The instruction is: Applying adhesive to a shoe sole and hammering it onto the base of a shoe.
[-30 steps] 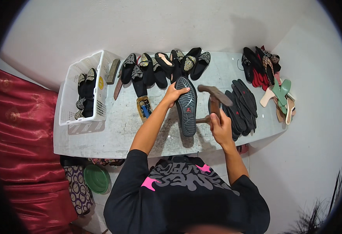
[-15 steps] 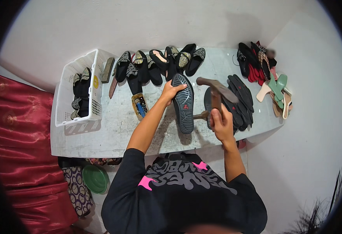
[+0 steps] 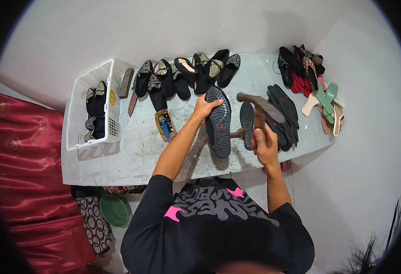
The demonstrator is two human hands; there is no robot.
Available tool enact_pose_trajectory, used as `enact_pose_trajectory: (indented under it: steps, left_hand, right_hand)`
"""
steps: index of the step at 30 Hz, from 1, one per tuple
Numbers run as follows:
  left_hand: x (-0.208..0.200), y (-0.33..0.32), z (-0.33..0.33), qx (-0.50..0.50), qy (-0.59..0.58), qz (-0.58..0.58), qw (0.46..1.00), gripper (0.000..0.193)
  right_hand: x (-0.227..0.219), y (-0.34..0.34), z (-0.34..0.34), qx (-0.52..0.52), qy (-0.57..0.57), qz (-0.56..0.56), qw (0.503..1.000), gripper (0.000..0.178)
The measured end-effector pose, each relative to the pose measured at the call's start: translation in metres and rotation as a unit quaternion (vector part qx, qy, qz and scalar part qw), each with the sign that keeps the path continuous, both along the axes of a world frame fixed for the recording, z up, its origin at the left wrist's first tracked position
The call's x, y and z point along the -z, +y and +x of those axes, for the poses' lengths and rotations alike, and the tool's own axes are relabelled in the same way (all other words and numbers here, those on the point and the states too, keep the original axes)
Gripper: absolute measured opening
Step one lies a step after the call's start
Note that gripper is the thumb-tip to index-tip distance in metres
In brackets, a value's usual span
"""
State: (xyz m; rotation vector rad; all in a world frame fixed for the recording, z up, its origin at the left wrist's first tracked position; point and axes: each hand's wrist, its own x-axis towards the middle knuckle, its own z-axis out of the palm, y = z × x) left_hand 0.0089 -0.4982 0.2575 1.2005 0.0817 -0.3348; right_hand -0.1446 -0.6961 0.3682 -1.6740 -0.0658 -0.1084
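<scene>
My left hand grips a black shoe near its toe, thumb across the ridged sole, which faces up. In my right hand is a hammer, held by its handle and raised right of the shoe, apart from it. A brown metal piece sticks out from behind the shoe's right edge; most of it is hidden. Beyond the hammer lie a loose black sole and a pile of black soles, partly covered by my right hand.
Several black shoes with glittery trim line the table's far side. A white basket holding shoes stands at left, near a small box of bits with a blue-handled tool. Green and beige soles lie at right on the table.
The view has shifted slightly. The hammer and my right hand have moved a little to the right and down. The shoe has tilted slightly, showing more of its left side.
</scene>
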Motion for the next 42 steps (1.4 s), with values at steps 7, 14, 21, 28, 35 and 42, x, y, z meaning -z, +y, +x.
enact_pose_trajectory:
  steps: [7, 14, 21, 28, 35, 42]
  left_hand:
    - [-0.003, -0.001, 0.001, -0.004, -0.035, -0.009, 0.999, 0.026]
    - [0.007, 0.003, 0.002, -0.006, -0.034, -0.031, 0.999, 0.026]
    - [-0.001, 0.0, 0.0, 0.016, -0.015, -0.037, 0.999, 0.026]
    - [0.009, 0.005, 0.006, -0.005, -0.027, -0.021, 0.999, 0.027]
    - [-0.002, 0.0, 0.0, 0.03, -0.001, -0.046, 0.999, 0.028]
    - [0.006, 0.007, 0.002, 0.02, 0.006, -0.02, 1.0, 0.028]
  right_hand:
    - [0.069, 0.016, -0.001, 0.006, 0.042, -0.199, 0.979, 0.032]
    - [-0.001, 0.006, 0.014, 0.029, 0.026, -0.007, 0.999, 0.039]
    - [0.061, 0.023, 0.0, 0.009, 0.008, -0.177, 0.984, 0.038]
    - [0.009, 0.021, 0.014, -0.026, 0.069, -0.159, 0.985, 0.036]
    - [0.061, 0.031, -0.002, -0.007, -0.076, -0.13, 0.989, 0.04]
    - [0.034, 0.029, 0.011, -0.04, 0.077, -0.212, 0.974, 0.038]
